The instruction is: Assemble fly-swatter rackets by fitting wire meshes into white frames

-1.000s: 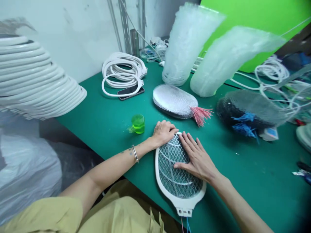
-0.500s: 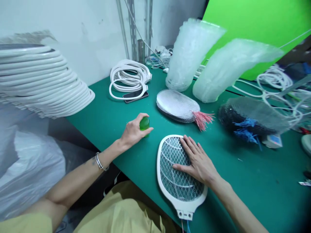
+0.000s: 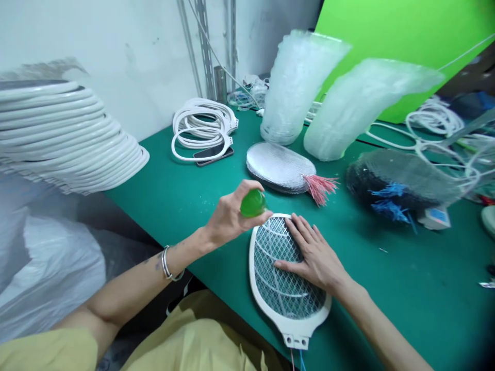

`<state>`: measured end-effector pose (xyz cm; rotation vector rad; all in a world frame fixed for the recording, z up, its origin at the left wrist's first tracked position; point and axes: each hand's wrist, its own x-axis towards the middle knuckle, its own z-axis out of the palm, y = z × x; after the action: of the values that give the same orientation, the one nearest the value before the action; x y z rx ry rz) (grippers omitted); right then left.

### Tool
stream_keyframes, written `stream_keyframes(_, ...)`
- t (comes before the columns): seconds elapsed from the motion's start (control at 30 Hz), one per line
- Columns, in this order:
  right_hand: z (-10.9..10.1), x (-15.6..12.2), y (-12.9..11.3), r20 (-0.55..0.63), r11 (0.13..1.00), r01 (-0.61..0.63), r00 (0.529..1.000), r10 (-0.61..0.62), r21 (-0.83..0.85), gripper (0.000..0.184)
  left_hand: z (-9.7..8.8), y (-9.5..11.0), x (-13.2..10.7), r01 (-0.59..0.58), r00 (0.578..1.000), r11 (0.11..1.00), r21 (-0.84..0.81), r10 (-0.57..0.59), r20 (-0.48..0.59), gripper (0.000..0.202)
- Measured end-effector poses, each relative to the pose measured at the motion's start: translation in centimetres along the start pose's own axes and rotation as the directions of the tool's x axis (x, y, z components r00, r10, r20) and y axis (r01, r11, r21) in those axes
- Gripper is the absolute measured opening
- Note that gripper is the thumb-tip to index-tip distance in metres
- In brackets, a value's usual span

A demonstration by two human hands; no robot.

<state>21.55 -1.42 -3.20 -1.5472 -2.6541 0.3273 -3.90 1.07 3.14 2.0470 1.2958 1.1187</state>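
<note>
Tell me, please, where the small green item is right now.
In the head view, the small green item is near the centre, held in the left hand, to the upper left of the racket frame under the right hand.

Green container lifted, brought near racket

The right hand covers part of the racket head's mesh; the left hand's grip partly hides the green object.
Nearer than both hands, thin wires run off the bottom edge; left of the left hand, the frame stack is cut off; right of the right hand, a speck is too small to identify.
</note>
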Motion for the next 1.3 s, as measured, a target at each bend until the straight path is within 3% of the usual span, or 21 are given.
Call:
stream_keyframes(0.1,0.0,0.1,-0.1,0.003,1.000,-0.005,1.000,0.005,-0.003,0.106,0.0,0.1,-0.1,0.042,0.984,0.999,0.030,-0.046,0.170,0.039)
stream_keyframes(0.2,0.0,0.2,-0.1,0.010,1.000,-0.003,1.000,0.003,-0.004,0.106,-0.1,0.3,-0.9,0.088,0.994,0.996,0.030,-0.089,0.058,0.041)
stream_keyframes(0.27,-0.1,0.2,-0.2,0.012,1.000,-0.004,1.000,0.004,-0.005,0.107,-0.3,0.5,-1.7,0.032,0.999,0.999,0.036,-0.033,0.023,0.043)
stream_keyframes(0.37,-0.3,0.1,-0.3,0.017,1.000,-0.018,1.000,0.018,0.002,0.109,-0.5,1.0,-3.2,-0.024,0.991,0.996,0.088,0.012,0.134,0.040)
stream_keyframes(0.5,-0.2,0.1,-0.3,0.021,1.000,-0.018,1.000,0.017,0.018,0.107,-0.7,2.6,-5.6,-0.048,0.991,0.998,0.051,0.041,0.128,0.042)
stream_keyframes(0.63,0.0,0.1,-0.2,0.008,1.000,0.000,1.000,0.000,0.026,0.104,-0.5,4.4,-8.1,-0.140,0.950,0.990,0.008,0.132,0.283,0.036)
stream_keyframes(0.73,-0.1,0.2,-0.3,0.006,0.999,-0.002,1.000,0.002,0.034,0.104,-0.2,5.5,-9.2,-0.134,0.959,0.991,-0.007,0.131,0.251,0.043)
stream_keyframes(0.87,-0.2,0.1,-0.5,0.015,0.999,-0.010,1.000,0.009,0.034,0.106,0.7,6.6,-9.8,-0.224,0.897,0.972,-0.074,0.235,0.374,0.039)
stream_keyframes(1.0,0.0,0.0,-0.3,0.017,0.999,-0.003,1.000,0.002,0.038,0.113,2.1,7.7,-9.7,-0.225,0.895,0.965,-0.132,0.258,0.363,0.041)
stream_keyframes(1.13,0.2,0.1,0.0,-0.002,0.999,-0.001,1.000,0.001,0.050,0.113,3.8,8.4,-9.4,-0.274,0.802,0.940,-0.205,0.341,0.490,0.032)
stream_keyframes(1.23,0.3,0.1,0.0,-0.002,0.998,0.003,1.000,-0.003,0.070,0.114,5.2,8.7,-9.3,-0.265,0.808,0.933,-0.244,0.354,0.471,0.035)
stream_keyframes(1.3,0.2,0.1,-0.1,-0.006,0.997,0.001,1.000,-0.001,0.075,0.115,6.2,8.9,-9.2,-0.306,0.768,0.898,-0.316,0.429,0.475,0.039)
